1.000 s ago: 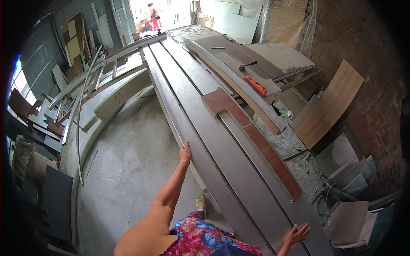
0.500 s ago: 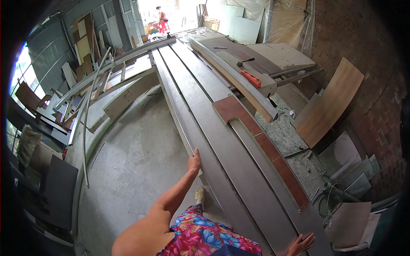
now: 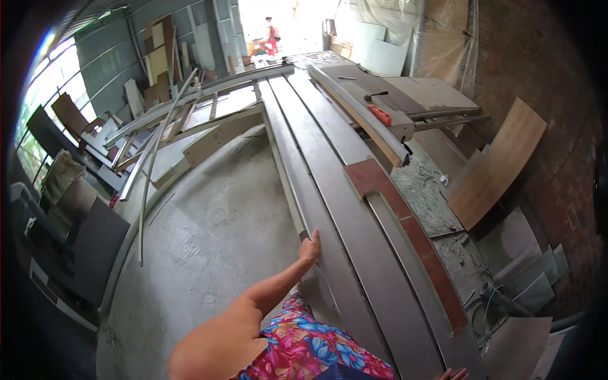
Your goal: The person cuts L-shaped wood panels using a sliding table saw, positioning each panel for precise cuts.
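A long grey metal saw table [image 3: 342, 225] with lengthwise grooves runs from my body toward the back. At its left edge is my left hand [image 3: 310, 247], thumb on top and the other fingers curled over the side, partly hidden. My right hand [image 3: 453, 374] rests on the table's near end at the bottom border, mostly cut off, its visible fingers apart. A reddish-brown strip [image 3: 405, 221] with a cut-out lies along the right part of the table.
A long fence rail [image 3: 358, 114] sits at the right, beside a red-orange tool [image 3: 379, 114]. To the left is a crosswise frame [image 3: 212, 109] with a long thin strip [image 3: 155, 152]. Boards [image 3: 500, 161] lean at the right wall. A person [image 3: 272, 35] is far back.
The view has shifted, so the table appears farther right and lower. My left hand still holds the table's left edge. My right hand has slipped mostly below the frame.
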Action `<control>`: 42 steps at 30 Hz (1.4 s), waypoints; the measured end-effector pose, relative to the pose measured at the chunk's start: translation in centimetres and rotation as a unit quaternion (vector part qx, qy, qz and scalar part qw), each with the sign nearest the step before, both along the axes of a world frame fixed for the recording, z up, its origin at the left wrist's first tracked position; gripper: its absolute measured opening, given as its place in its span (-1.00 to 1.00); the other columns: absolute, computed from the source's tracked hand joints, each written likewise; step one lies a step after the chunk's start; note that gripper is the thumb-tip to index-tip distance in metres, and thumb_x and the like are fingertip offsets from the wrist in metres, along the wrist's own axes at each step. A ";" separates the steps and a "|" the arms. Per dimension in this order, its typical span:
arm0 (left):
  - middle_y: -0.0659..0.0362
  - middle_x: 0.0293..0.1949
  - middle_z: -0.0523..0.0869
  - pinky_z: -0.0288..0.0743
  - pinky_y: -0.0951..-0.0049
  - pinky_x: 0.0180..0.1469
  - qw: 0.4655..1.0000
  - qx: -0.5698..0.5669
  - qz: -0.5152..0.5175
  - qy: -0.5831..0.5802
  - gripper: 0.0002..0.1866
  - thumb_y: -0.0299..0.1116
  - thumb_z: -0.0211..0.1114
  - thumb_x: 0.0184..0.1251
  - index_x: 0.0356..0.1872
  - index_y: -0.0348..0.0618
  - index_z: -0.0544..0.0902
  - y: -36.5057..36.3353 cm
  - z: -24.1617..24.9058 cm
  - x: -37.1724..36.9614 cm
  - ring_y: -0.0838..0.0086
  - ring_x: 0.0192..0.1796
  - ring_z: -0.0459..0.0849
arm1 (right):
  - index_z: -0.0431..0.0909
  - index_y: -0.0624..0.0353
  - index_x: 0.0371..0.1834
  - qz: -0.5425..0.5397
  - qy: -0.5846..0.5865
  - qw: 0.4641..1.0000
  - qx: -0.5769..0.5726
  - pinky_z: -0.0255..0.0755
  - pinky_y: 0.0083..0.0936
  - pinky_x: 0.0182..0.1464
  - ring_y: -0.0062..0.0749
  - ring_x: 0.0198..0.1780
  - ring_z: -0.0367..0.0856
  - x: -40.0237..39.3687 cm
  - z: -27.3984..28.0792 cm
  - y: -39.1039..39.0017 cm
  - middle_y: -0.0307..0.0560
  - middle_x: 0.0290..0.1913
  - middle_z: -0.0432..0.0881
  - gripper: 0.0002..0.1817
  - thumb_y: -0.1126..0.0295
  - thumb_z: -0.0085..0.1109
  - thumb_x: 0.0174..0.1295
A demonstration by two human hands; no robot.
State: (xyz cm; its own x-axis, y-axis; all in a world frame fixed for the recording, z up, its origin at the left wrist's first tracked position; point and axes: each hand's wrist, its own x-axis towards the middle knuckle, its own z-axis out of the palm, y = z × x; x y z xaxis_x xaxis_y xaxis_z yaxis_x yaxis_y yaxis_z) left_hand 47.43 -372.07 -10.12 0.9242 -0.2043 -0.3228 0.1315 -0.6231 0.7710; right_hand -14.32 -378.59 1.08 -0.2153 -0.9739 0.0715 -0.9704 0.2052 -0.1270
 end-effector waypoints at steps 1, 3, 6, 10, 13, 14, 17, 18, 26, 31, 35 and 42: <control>-0.30 -0.08 0.58 0.34 0.12 0.12 1.000 0.006 0.004 0.009 -0.03 0.44 -0.23 0.18 -0.08 -0.50 0.53 0.3 0.8 -1.1 -0.11 0.04 0.54 | 0.07 0.08 0.42 -0.002 0.004 1.000 -0.003 -0.25 0.04 0.39 0.02 0.47 -0.12 -1.3 -0.4 0.2 0.11 0.45 -0.01 -0.25 -0.19 -0.29 0.31; -0.29 -0.09 0.59 0.33 0.11 0.12 0.999 0.017 0.002 0.033 -0.03 0.46 -0.24 0.17 -0.09 -0.50 0.54 0.7 1.9 -4.0 -0.11 0.03 0.55 | 0.05 0.09 0.42 0.000 0.002 1.000 0.014 -0.27 0.03 0.40 0.01 0.47 -0.13 -3.6 -0.7 0.4 0.10 0.46 -0.03 -0.25 -0.19 -0.30 0.32; -0.23 -0.21 0.64 0.45 0.15 -0.04 0.997 -0.018 -0.037 0.070 -0.05 0.46 -0.18 0.16 -0.16 -0.47 0.56 1.8 0.9 -6.2 -0.02 -0.12 0.65 | 0.03 0.10 0.43 -0.001 0.002 1.000 0.025 -0.28 0.02 0.41 0.00 0.48 -0.15 -7.1 -0.9 0.8 0.08 0.46 -0.04 -0.25 -0.18 -0.30 0.32; -0.07 -0.42 0.64 0.49 0.34 -0.39 0.971 -0.096 -0.095 0.195 -0.13 0.43 -0.08 0.17 -0.24 -0.41 0.58 3.6 2.7 -9.1 0.25 -0.44 0.67 | 0.03 0.08 0.43 -0.023 -0.003 1.000 0.010 -0.25 0.02 0.40 0.00 0.47 -0.13 -10.1 -0.5 1.8 0.06 0.47 -0.05 -0.27 -0.16 -0.30 0.34; 0.01 -0.50 0.62 0.43 0.46 -0.51 0.935 -0.131 -0.157 0.292 -0.19 0.40 -0.03 0.17 -0.27 -0.37 0.59 4.7 2.2 -10.0 0.37 -0.54 0.63 | 0.03 0.03 0.43 -0.081 -0.027 0.996 0.025 -0.20 0.06 0.39 -0.02 0.47 -0.10 -11.1 0.6 2.5 0.06 0.47 -0.06 -0.29 -0.15 -0.29 0.34; 0.02 -0.51 0.62 0.43 0.47 -0.50 0.923 -0.117 -0.179 0.319 -0.20 0.39 -0.02 0.18 -0.27 -0.36 0.59 5.2 2.5 -10.4 0.38 -0.53 0.63 | 0.02 0.01 0.44 -0.102 -0.018 0.994 0.026 -0.18 0.07 0.38 0.02 0.46 -0.08 -12.1 0.1 2.4 0.07 0.47 -0.06 -0.29 -0.16 -0.28 0.33; 0.08 -0.50 0.63 0.47 0.47 -0.43 0.905 -0.112 -0.197 0.359 -0.22 0.38 0.01 0.18 -0.26 -0.34 0.59 6.0 6.3 -13.3 0.40 -0.49 0.64 | -0.01 -0.02 0.45 -0.155 -0.001 0.988 0.006 -0.11 0.12 0.34 0.13 0.43 -0.03 -14.2 -1.8 2.0 0.11 0.46 -0.05 -0.26 -0.19 -0.25 0.31; 0.09 -0.49 0.64 0.49 0.47 -0.40 0.903 -0.117 -0.196 0.365 -0.22 0.37 0.02 0.18 -0.25 -0.34 0.60 6.1 7.1 -14.0 0.40 -0.47 0.65 | -0.02 -0.03 0.45 -0.170 -0.002 0.985 -0.017 -0.09 0.13 0.34 0.17 0.42 -0.02 -13.8 -2.2 1.8 0.13 0.46 -0.05 -0.25 -0.20 -0.24 0.30; -0.04 -0.03 0.64 0.34 0.20 0.19 0.843 -0.060 -0.318 0.430 -0.15 0.38 -0.04 0.20 -0.03 -0.38 0.56 7.2 10.5 -17.7 0.23 0.03 0.62 | -0.05 -0.05 0.46 -0.097 -0.091 0.991 -0.020 -0.13 0.17 0.34 0.28 0.40 -0.02 -3.0 -0.7 1.6 0.21 0.45 -0.05 -0.19 -0.24 -0.18 0.24; -0.04 0.13 0.53 0.13 0.17 0.34 0.772 -0.017 -0.432 0.465 -0.09 0.42 -0.13 0.19 0.08 -0.36 0.51 7.7 8.6 -18.7 0.17 0.24 0.43 | 0.01 -0.03 0.44 -0.090 -0.060 0.993 -0.046 -0.18 0.15 0.35 0.17 0.42 -0.04 -1.3 -1.3 4.1 0.23 0.41 0.04 -0.19 -0.25 -0.16 0.23; -0.07 0.25 0.40 0.08 0.11 0.36 0.712 -0.007 -0.497 0.496 -0.04 0.45 -0.14 0.17 0.21 -0.35 0.37 7.9 8.5 -18.6 0.15 0.31 0.33 | 0.04 -0.03 0.43 -0.116 -0.032 0.990 -0.068 -0.17 0.13 0.36 0.14 0.42 -0.02 -2.3 -1.6 6.3 0.23 0.39 0.09 -0.21 -0.24 -0.16 0.23; -0.14 0.25 0.37 0.04 -0.03 0.32 0.868 -0.097 -0.277 0.402 0.10 0.58 -0.08 -0.03 0.30 -0.25 0.28 4.9 6.9 -6.2 0.01 0.28 0.34 | 0.01 -0.02 0.44 -0.218 -0.008 0.975 -0.032 -0.17 0.13 0.35 0.15 0.44 -0.08 -3.7 -0.7 12.0 0.21 0.42 0.04 -0.21 -0.27 -0.29 0.26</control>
State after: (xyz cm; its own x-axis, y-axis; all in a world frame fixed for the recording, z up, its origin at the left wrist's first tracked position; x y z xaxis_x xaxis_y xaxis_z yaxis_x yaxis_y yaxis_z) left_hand 41.28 -367.12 -3.19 0.1599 -0.6667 -0.7280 0.3971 -0.6317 0.6658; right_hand -17.98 -366.58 0.39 -0.6103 -0.7828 0.1214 -0.7899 0.5899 -0.1674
